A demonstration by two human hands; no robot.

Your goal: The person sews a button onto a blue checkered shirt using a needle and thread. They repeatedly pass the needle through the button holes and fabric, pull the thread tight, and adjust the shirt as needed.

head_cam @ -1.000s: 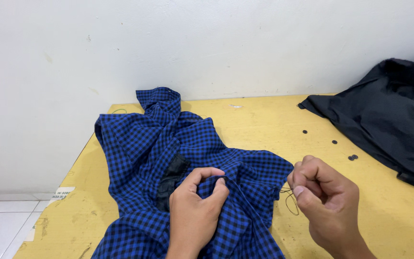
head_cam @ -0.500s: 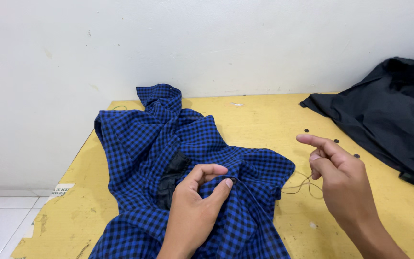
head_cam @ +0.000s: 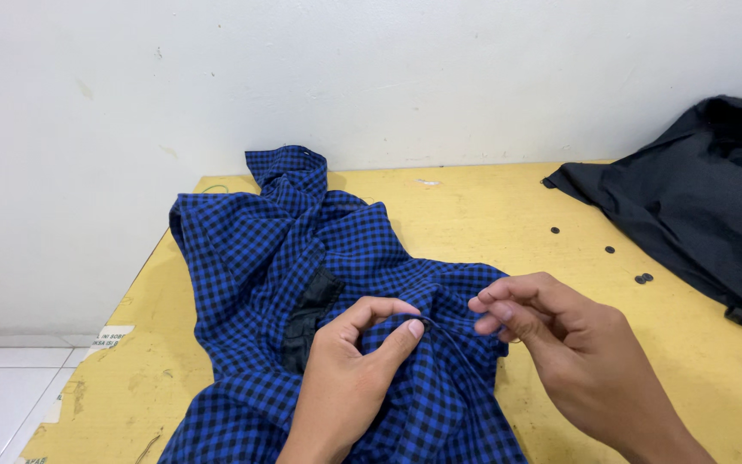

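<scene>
Yellow wooden tabletop against a white wall carries everything. Nearest, the left hand pinches a fold of the blue-and-black checked cotton shirt between thumb and forefinger. Just beside it, the right hand has fingertips closed together at the shirt's edge; what they hold is too small to tell. Farther right lie small dark buttons and a crumpled black garment.

Both hands on blue checked shirt, yellow table.
</scene>
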